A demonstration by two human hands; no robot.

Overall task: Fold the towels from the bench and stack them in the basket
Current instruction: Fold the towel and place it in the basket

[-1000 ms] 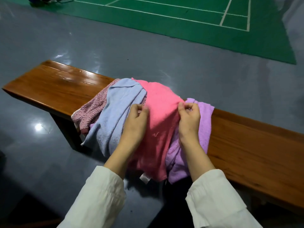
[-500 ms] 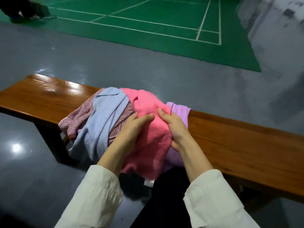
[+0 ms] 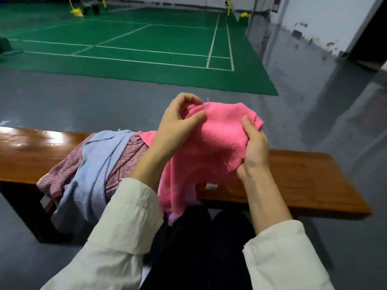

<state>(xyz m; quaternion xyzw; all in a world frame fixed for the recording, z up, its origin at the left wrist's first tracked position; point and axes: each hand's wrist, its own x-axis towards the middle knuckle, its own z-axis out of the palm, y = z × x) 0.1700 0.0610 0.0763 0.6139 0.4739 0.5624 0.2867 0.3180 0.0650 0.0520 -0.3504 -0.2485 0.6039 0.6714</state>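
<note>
A glossy grey floor (image 3: 88, 101) runs across the hall, and a green court mat (image 3: 150, 40) with white lines (image 3: 212, 45) lies on it further back. At the far end of the mat stands a yellow post (image 3: 230, 6). On the right rises a pale wall (image 3: 326, 15), scuffed and stained low down, with a dark doorway (image 3: 374, 36) beside it. In the foreground a long brown wooden bench (image 3: 310, 174) crosses the floor; light glints on its polished top at the left

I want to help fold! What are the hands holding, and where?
The pink towel. The left hand pinches its bunched top edge; the right hand grips its right side.
</note>
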